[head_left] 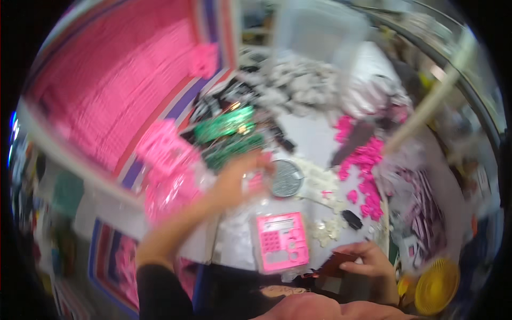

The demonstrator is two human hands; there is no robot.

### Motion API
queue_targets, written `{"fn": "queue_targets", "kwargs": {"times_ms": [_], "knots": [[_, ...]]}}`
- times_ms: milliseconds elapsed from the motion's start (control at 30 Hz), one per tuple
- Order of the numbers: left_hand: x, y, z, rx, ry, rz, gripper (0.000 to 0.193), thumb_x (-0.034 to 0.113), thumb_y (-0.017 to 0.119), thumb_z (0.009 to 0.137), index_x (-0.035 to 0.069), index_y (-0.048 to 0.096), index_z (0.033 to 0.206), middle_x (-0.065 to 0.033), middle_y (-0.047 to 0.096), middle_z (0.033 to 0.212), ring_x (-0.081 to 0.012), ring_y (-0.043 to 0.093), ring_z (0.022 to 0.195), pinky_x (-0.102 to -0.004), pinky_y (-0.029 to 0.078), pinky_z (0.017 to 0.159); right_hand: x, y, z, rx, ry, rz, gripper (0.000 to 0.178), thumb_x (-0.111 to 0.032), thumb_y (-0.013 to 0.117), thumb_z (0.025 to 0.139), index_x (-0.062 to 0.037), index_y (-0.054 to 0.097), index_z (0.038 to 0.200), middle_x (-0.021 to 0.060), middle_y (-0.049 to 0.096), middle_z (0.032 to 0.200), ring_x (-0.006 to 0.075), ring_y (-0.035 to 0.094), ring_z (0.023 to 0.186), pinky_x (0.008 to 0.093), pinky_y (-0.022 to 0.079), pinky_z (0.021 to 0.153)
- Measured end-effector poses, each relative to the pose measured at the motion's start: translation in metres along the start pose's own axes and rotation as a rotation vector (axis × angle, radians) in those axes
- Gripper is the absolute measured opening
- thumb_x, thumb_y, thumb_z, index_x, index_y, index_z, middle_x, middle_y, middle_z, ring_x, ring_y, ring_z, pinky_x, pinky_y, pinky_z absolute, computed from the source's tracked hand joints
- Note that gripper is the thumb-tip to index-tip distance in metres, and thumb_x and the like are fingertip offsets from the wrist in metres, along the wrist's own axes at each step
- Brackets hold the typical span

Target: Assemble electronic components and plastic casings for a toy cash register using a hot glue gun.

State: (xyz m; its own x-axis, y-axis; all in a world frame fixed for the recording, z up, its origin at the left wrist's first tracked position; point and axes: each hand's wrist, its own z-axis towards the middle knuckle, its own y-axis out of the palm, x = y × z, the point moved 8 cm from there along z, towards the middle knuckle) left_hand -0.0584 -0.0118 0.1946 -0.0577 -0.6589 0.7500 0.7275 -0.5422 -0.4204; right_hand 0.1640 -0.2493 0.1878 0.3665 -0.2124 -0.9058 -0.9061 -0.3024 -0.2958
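Observation:
A pink plastic panel (296, 258) with a block of small keys and round and square openings lies at the table's near edge. My left hand (240, 178) reaches over the table, left of a round dish of small metal parts (287, 178). Motion smears its fingers, and a small pink patch shows under them; whether they hold it is unclear. To the panel's right, my right hand (370, 260) closes its thumb and fingers on a dark brown flat piece (335, 265). Green circuit boards (229, 125) with wires are heaped beyond my left hand.
Bright pink small parts (368, 186) are scattered at the right, by a black block (352, 219) and cream pieces (325, 230). Pink panels fill a large striped-edged box (122, 74) at the left. Bagged pink pieces (173, 186) stand near my left forearm. A yellow basket (437, 286) is lower right.

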Motion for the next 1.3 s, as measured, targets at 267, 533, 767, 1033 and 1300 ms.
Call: {"fn": "queue_targets", "kwargs": {"times_ms": [267, 533, 767, 1033, 1300], "knots": [[0.098, 0.194, -0.098, -0.365, -0.565, -0.986, 0.054, 0.010, 0.064, 0.096, 0.002, 0.043, 0.145, -0.0131, 0.059, 0.133, -0.0191, 0.062, 0.114, -0.0348, 0.047, 0.102, -0.016, 0.018, 0.000, -0.033, -0.278, -0.057, 0.047, -0.020, 0.064, 0.097, -0.0078, 0.054, 0.141, 0.0109, 0.074, 0.106, 0.0161, 0.070, 0.091, 0.0316, 0.052, 0.085], [0.062, 0.214, -0.151, -0.429, -0.848, -0.809, 0.025, 0.015, 0.055, 0.103, 0.000, 0.062, 0.121, -0.0060, 0.070, 0.104, -0.0098, 0.064, 0.083, -0.0263, 0.053, 0.077, 0.012, 0.033, -0.001, -0.046, -0.239, -0.009, 0.040, -0.024, 0.064, 0.095, -0.0070, 0.059, 0.131, 0.0108, 0.073, 0.099, 0.0176, 0.069, 0.088, 0.0336, 0.053, 0.083], [0.035, 0.221, -0.183, -0.331, -0.920, -0.790, 0.021, 0.010, 0.054, 0.103, -0.005, 0.062, 0.115, -0.0092, 0.069, 0.097, -0.0130, 0.066, 0.082, -0.0277, 0.053, 0.079, 0.064, 0.041, 0.059, -0.145, -0.141, 0.176, 0.036, -0.014, 0.068, 0.091, -0.0040, 0.061, 0.126, 0.0086, 0.072, 0.104, 0.0143, 0.067, 0.094, 0.0319, 0.054, 0.085], [0.024, 0.209, -0.210, -0.239, -0.843, -0.723, 0.027, 0.013, 0.060, 0.099, -0.003, 0.061, 0.121, -0.0131, 0.068, 0.111, -0.0181, 0.065, 0.109, -0.0311, 0.050, 0.095, 0.088, 0.064, 0.136, -0.271, -0.011, 0.142, 0.035, -0.014, 0.070, 0.089, -0.0048, 0.061, 0.122, 0.0054, 0.068, 0.089, 0.0100, 0.064, 0.079, 0.0284, 0.052, 0.070], [0.032, 0.136, -0.209, -0.332, -0.775, -0.102, 0.038, 0.016, 0.071, 0.090, 0.000, 0.063, 0.123, -0.0146, 0.071, 0.106, -0.0254, 0.070, 0.095, -0.0342, 0.055, 0.082, 0.079, 0.084, 0.181, -0.260, -0.058, -0.234, 0.040, -0.016, 0.071, 0.083, -0.0047, 0.061, 0.120, 0.0165, 0.071, 0.089, 0.0276, 0.069, 0.079, 0.0380, 0.053, 0.073]]}}
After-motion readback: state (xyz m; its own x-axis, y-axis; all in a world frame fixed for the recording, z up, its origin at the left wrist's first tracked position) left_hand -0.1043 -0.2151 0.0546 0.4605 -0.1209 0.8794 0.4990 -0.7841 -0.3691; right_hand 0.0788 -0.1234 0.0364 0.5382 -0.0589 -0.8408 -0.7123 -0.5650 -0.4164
